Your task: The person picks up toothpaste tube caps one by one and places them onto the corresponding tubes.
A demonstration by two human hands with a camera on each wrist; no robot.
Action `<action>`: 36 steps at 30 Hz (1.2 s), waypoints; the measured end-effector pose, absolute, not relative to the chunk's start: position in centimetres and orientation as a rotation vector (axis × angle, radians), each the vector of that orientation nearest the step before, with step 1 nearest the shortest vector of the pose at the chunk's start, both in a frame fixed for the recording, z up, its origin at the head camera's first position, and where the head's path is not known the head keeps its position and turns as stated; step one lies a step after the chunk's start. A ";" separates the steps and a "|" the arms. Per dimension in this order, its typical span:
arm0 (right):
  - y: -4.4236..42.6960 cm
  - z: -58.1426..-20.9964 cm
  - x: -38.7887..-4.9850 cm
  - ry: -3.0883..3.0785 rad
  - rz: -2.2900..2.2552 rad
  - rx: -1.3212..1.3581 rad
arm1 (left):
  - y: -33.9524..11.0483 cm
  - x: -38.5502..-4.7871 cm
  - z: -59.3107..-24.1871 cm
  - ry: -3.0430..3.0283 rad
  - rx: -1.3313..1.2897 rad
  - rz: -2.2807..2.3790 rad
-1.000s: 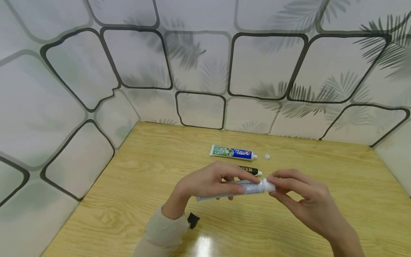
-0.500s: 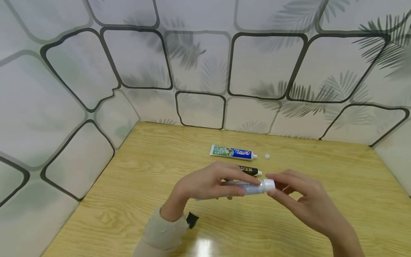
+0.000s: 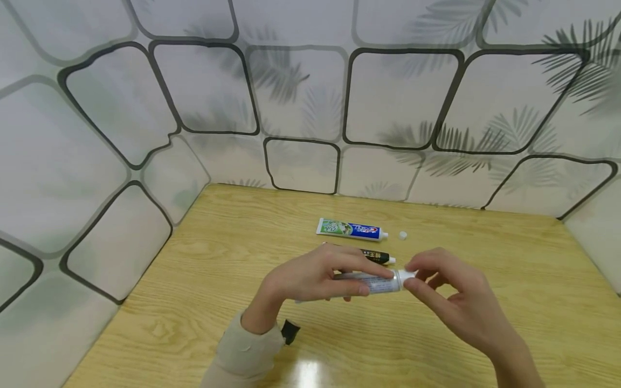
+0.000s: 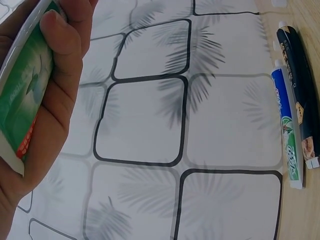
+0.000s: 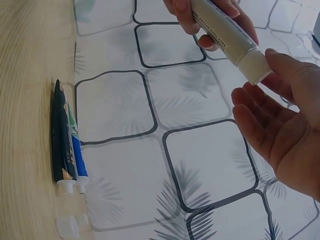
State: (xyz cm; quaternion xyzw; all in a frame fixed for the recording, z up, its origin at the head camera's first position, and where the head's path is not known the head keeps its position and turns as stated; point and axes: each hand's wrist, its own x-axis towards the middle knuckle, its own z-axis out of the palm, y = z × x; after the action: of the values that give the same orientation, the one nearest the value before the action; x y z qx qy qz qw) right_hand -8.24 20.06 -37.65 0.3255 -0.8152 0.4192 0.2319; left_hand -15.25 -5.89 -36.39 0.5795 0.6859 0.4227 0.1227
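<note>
My left hand grips a toothpaste tube lengthwise above the table, its capped end pointing right. A green and white printed side of that tube faces the left wrist camera. Thumb and forefinger of my right hand pinch the white cap at the tube's end. In the right wrist view the cap sits on the tube's shoulder, with the other right fingers loosely bent below it. Just behind the left hand lies a black toothpaste tube, partly hidden by that hand.
Farther back, a green and blue toothpaste tube lies on the wooden table, uncapped, with a small white cap beside its nozzle. A larger loose white cap shows in the right wrist view. Patterned walls border the table.
The right thumb and fingers loosened around the cap half a second ago, and now pinch it again with the hand turned slightly. My left hand and the tube have stayed nearly still.
</note>
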 end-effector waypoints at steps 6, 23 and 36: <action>20.6 -38.0 -8.6 -2.144 1.211 1.043 | -5.9 -15.4 -36.4 1.982 1.704 1.246; 21.0 -37.0 -7.9 -2.361 1.225 0.993 | -6.0 -15.5 -36.7 1.971 1.677 1.250; 20.6 -37.3 -8.1 -2.418 1.163 0.901 | -6.0 -15.4 -36.8 1.948 1.662 1.264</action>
State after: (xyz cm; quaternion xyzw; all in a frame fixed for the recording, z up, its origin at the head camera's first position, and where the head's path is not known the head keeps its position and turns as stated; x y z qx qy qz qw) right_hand -8.13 20.62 -37.29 0.3146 -0.8439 0.4061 0.1549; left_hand -15.44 -6.03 -36.80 0.5760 0.6753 0.4380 0.1426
